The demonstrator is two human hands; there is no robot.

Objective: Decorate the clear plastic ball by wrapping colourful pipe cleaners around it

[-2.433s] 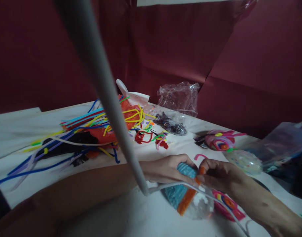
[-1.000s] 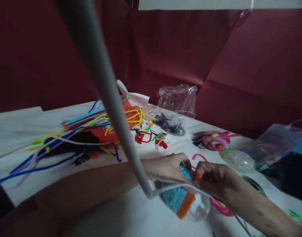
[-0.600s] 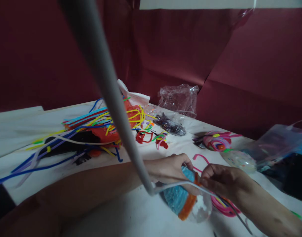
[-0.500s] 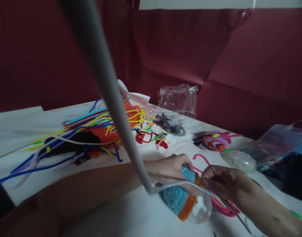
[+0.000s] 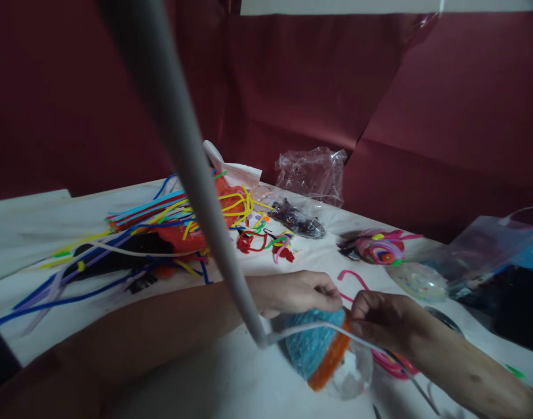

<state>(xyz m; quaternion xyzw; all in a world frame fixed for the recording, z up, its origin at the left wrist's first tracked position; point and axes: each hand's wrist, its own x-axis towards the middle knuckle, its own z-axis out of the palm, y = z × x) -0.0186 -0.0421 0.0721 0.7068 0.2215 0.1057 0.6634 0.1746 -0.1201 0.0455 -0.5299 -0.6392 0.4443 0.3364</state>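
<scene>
A clear rounded plastic shell (image 5: 356, 372) lies tilted on the table, partly wrapped in blue fuzzy pipe cleaner (image 5: 310, 346). Along the edge of the blue runs a band of orange pipe cleaner (image 5: 331, 361). My left hand (image 5: 312, 291) rests at the top of the blue winding, its fingers curled and pinched by the upper rim. Facing it, my right hand (image 5: 377, 317) pinches at the upper end of the orange band; its fingertips cover what they grip. A thin pale strip (image 5: 297, 330) crosses in front of both.
A thick grey tube (image 5: 192, 163) hangs close to the camera. Left lie many coloured pipe cleaners (image 5: 148, 203) on black and orange pieces. Behind are a clear plastic bag (image 5: 312, 174) and red scraps (image 5: 251, 241). A pink coiled fish shape (image 5: 382, 247) and clear shell (image 5: 419, 281) sit right.
My left hand has lifted from around the blue winding to its top edge, uncovering more of the blue. My right hand stays by the orange band. The view has shifted slightly.
</scene>
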